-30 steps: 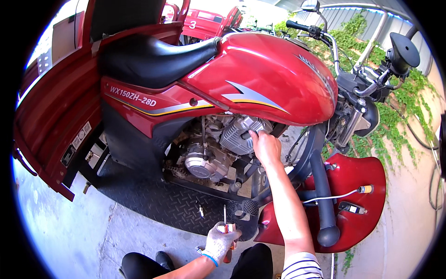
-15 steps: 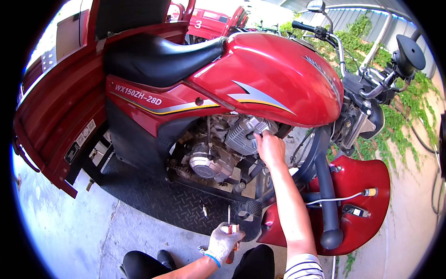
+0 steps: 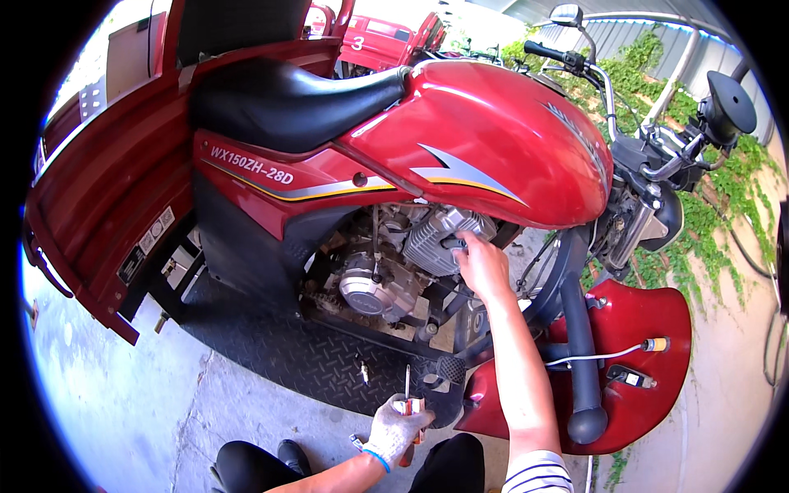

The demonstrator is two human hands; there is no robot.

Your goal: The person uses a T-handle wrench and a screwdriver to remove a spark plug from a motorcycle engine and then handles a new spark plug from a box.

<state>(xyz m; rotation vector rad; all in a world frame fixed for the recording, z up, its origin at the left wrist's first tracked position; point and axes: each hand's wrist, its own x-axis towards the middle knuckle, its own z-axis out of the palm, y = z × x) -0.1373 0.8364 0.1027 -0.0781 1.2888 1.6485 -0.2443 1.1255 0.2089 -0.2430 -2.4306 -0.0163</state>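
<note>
My bare right hand (image 3: pixel 485 264) reaches to the finned engine cylinder (image 3: pixel 429 245). Its thumb and index finger are closed about a small black piece that looks like a spark plug cap (image 3: pixel 451 243); the fingers partly hide it. My left hand (image 3: pixel 394 429), in a whitish glove, is low in front of the footboard. It grips a screwdriver (image 3: pixel 408 380) with the shaft pointing up, together with a small red and white box (image 3: pixel 409 406). A small white and metal spark plug (image 3: pixel 365 375) lies on the black patterned footboard (image 3: pixel 288 349).
The red cargo tricycle's tank (image 3: pixel 501 140) and black seat (image 3: pixel 296 103) rise above the engine. At right, a red fender (image 3: pixel 649 329) carries a black and white device (image 3: pixel 631 376) and a grey cable (image 3: pixel 604 354) with a yellowish end. A black bar (image 3: pixel 582 361) stands beside my right forearm.
My right index finger has lifted and straightened a little at the black cap. The left hand keeps its hold. The whole view has shifted slightly.
</note>
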